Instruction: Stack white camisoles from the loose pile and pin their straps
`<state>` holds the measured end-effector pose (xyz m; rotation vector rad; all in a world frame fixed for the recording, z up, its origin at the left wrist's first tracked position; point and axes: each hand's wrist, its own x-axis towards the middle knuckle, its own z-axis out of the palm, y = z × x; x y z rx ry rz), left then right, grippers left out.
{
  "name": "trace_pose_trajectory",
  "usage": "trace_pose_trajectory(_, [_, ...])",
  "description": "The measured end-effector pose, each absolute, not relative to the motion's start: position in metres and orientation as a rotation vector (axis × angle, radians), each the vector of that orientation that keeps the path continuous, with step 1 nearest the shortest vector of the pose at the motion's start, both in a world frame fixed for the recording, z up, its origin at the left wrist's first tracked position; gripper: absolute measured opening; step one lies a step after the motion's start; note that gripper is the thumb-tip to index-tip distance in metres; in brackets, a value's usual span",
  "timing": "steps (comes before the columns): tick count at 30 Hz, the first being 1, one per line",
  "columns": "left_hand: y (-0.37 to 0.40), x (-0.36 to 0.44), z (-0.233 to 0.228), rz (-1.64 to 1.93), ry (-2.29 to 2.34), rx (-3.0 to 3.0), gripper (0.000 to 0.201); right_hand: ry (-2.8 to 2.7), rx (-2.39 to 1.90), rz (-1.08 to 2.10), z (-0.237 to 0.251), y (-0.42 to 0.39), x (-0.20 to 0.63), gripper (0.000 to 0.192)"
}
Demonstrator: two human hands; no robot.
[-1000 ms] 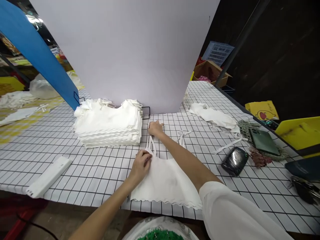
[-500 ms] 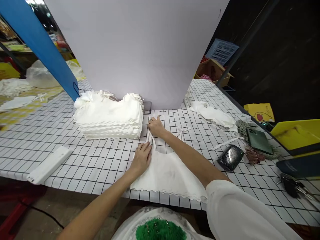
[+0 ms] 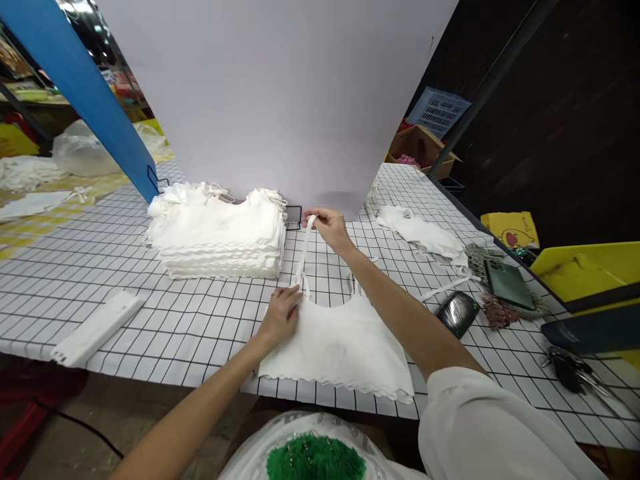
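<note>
On gridded table: left hand pins white top flat; right hand farther out, pinching strap taut, strap running straight away from body.

White top on white tablecloth with black grid. Left of the top: white garment stack. Behind: blue board, lavender backdrop.
</note>
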<state>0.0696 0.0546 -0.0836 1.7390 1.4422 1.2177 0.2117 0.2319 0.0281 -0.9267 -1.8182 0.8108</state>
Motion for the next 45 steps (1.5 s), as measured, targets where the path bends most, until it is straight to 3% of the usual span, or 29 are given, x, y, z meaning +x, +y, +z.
trace_pose_trajectory(2, [0.054, 0.064, -0.066, 1.227, 1.285, 1.271, 0.024, -1.875, -0.626, 0.784, 0.034, 0.198, 0.218, 0.032])
trace_pose_trajectory(5, [0.052, 0.056, -0.039, 1.010, 0.967, 0.690, 0.044, -2.125, -0.274, 0.591, 0.029, 0.132, 0.228, 0.037])
trace_pose_trajectory(7, [0.048, 0.056, -0.028, 0.883, 0.849, 0.504, 0.048, -2.335, -0.093, 0.377, 0.018, 0.088, 0.235, 0.032])
trace_pose_trajectory(9, [0.041, 0.058, -0.025, 0.863, 0.829, 0.409, 0.039, -2.536, 0.071, 0.148, 0.006, 0.050, 0.244, 0.024])
trace_pose_trajectory(12, [0.029, 0.065, -0.027, 0.935, 0.837, 0.336, 0.023, -2.614, 0.122, 0.058, -0.012, 0.020, 0.259, 0.032])
trace_pose_trajectory(15, [0.022, 0.070, -0.031, 0.986, 0.851, 0.305, 0.019, -2.360, -0.390, 0.460, -0.026, 0.025, 0.267, 0.032])
trace_pose_trajectory(18, [0.023, 0.072, -0.033, 1.011, 0.893, 0.340, 0.018, -2.015, -0.950, 1.239, -0.032, 0.049, 0.260, 0.026])
trace_pose_trajectory(21, [0.030, 0.074, -0.035, 1.031, 0.949, 0.397, 0.017, -1.709, -1.059, 1.929, -0.031, 0.066, 0.246, 0.035])
trace_pose_trajectory(23, [0.036, 0.075, -0.036, 1.050, 0.950, 0.407, 0.017, -1.644, -0.994, 2.128, -0.027, 0.066, 0.241, 0.037])
trace_pose_trajectory(28, [0.049, 0.075, -0.034, 1.101, 0.961, 0.360, 0.020, -1.755, -0.875, 2.344, -0.013, 0.047, 0.251, 0.032])
trace_pose_trajectory(32, [0.060, 0.068, -0.035, 1.032, 0.998, 0.487, 0.020, -1.537, -0.857, 2.412, -0.008, 0.049, 0.259, 0.029])
trace_pose_trajectory(35, [0.070, 0.055, -0.036, 0.983, 1.203, 0.745, 0.023, -1.365, -0.838, 2.386, -0.006, 0.062, 0.259, 0.028])
trace_pose_trajectory(38, [0.070, 0.039, -0.030, 1.162, 1.472, 1.038, 0.019, -1.293, -0.870, 2.322, -0.004, 0.073, 0.258, 0.030])
trace_pose_trajectory(45, [0.024, 0.050, -0.025, 0.949, 1.101, 0.956, 0.034, -1.219, -0.909, 2.210, -0.005, 0.082, 0.252, 0.031])
